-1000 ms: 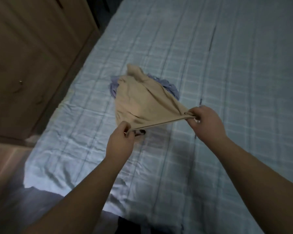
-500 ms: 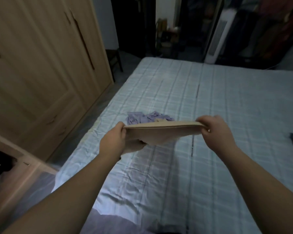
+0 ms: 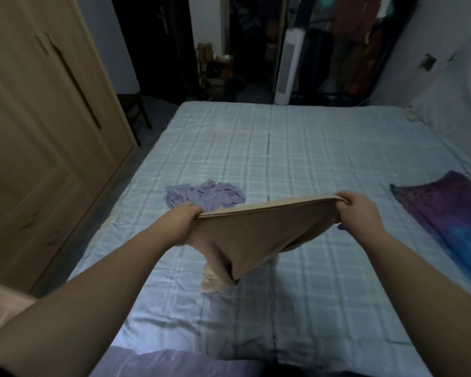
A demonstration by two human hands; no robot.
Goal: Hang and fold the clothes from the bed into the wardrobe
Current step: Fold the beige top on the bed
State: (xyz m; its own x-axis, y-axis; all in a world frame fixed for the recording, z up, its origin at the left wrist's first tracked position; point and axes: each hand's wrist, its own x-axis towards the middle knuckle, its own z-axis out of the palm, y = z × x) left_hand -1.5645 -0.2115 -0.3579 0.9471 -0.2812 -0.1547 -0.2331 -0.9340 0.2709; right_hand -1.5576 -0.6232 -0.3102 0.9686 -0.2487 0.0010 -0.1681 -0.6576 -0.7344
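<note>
A beige garment [image 3: 250,235] hangs stretched between my two hands above the bed [image 3: 297,148]. My left hand [image 3: 184,220] grips its left top corner and my right hand [image 3: 358,213] grips its right top corner. The cloth tapers downward and its lowest end touches the sheet. A crumpled lilac garment [image 3: 204,195] lies on the bed just beyond my left hand. The wooden wardrobe [image 3: 44,126] stands along the left side with its doors closed.
A purple and blue cloth [image 3: 452,213] lies at the bed's right edge. A narrow floor strip runs between wardrobe and bed. A white tower fan [image 3: 287,69] and hanging clothes stand beyond the bed's far end. A pillow [image 3: 457,104] lies at the far right.
Both hands lifted the beige garment off the lilac one and spread it wider. It now hangs in the air with its lower end on the sheet. My view tilted up.
</note>
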